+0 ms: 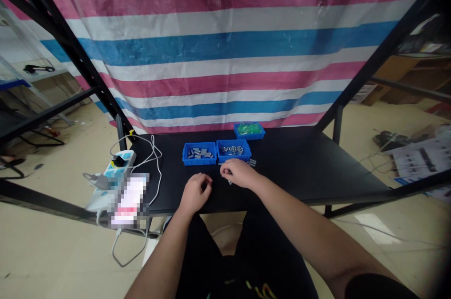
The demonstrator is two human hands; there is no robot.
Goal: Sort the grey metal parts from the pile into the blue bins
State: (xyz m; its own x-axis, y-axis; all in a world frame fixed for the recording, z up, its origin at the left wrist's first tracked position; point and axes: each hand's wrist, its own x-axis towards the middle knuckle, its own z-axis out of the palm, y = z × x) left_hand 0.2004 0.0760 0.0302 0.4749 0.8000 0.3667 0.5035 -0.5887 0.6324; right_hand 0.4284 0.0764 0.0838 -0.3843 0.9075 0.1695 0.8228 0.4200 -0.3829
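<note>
My right hand (240,173) is just in front of the middle blue bin, fingers pinched together. A small silvery metal piece (230,182) shows under its fingertips; its exact kind is too small to tell. To the left, my left hand (196,192) rests low over the black table with fingers curled towards the thumb; whatever may be between them is hidden. Grey metal cylinders fill part of the left blue bin (200,163). Small shiny metal parts lie in the middle blue bin (234,159). Beside my right wrist are a few grey metal cylinders (252,162) on the table.
Behind stands a third blue bin (250,137) with green pieces. On the left are a white power strip (123,160) with plugs, a loose white cable (160,172) and a phone-like blurred screen (129,200). A striped sheet (225,64) hangs behind the black table (292,172), between dark frame posts.
</note>
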